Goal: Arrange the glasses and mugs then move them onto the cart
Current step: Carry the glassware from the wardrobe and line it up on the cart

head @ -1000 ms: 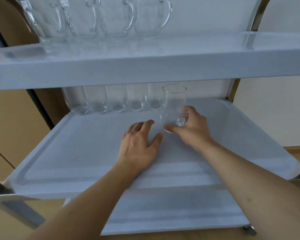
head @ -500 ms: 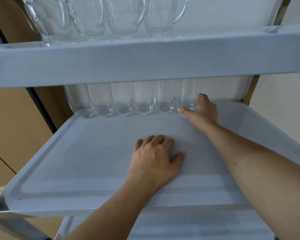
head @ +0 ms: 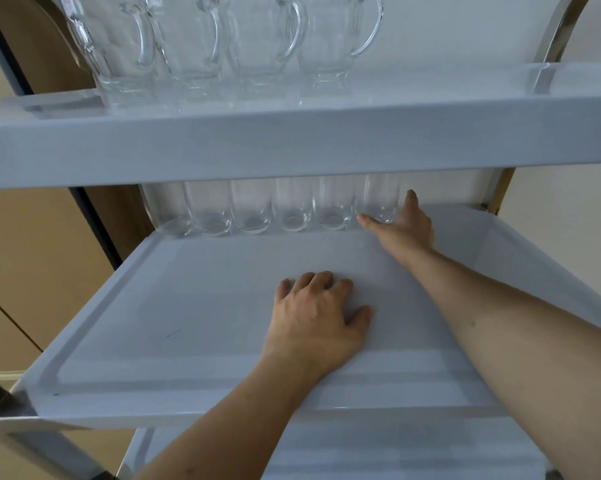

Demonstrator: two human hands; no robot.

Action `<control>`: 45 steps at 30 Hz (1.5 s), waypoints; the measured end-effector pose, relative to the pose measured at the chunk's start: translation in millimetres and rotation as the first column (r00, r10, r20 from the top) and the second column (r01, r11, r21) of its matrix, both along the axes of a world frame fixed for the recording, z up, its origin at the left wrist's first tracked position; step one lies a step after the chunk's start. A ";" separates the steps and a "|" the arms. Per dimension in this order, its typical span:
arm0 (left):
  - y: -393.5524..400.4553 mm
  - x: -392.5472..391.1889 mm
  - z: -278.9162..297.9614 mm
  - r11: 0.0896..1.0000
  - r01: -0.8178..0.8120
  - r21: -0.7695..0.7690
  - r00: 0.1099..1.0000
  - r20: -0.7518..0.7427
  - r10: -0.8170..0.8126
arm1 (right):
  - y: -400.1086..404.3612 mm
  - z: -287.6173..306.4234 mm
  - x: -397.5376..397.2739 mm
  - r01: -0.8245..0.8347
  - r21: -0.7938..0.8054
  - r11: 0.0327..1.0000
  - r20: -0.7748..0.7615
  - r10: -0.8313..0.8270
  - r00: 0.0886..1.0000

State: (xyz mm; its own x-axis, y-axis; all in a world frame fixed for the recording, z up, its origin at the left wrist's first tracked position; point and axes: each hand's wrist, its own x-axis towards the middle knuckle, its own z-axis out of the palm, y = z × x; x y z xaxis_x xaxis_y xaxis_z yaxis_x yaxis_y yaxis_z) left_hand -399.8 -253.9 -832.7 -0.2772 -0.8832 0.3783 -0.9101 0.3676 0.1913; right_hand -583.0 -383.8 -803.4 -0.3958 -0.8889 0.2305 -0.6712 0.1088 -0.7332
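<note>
Left hand (head: 318, 320) rests on the cart's grey middle shelf (head: 188, 306).

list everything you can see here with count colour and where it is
mugs: four in view, clear glass, in a row on the top shelf
glasses: six at least, clear, in a row along the back of the middle shelf
cart: one, pale grey shelves on a metal frame, three shelves in view
wall: pale, behind the cart to the right
wood panels: tan, to the left
left hand: resting palm down on the middle shelf
right hand: at the rightmost glass, thumb and fingers around its base
</note>
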 end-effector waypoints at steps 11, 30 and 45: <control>30.0 4.7 20.1 0.998 0.005 0.063 0.995 -0.105 0.002 | 143.5 -2.2 -3.3 -0.022 0.219 0.975 -0.340 0.097 0.936; 196.1 -19.5 437.5 0.828 0.235 0.510 0.962 -0.003 -0.271 | 371.5 398.2 -49.5 -0.017 0.463 0.886 -0.296 0.173 0.940; 200.2 -163.0 763.9 0.787 0.613 0.070 0.789 -0.008 -0.614 | 478.2 730.2 -159.1 0.431 0.146 0.890 -0.453 -0.327 0.829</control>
State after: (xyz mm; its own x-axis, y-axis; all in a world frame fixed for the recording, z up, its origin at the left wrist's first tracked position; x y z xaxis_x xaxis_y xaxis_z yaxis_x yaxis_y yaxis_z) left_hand -562.8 -53.7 -68.8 -0.7744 -0.5473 0.3175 -0.4995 0.8368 0.2242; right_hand -742.1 94.4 -73.2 -0.6294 -0.7349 0.2526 -0.7706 0.5484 -0.3247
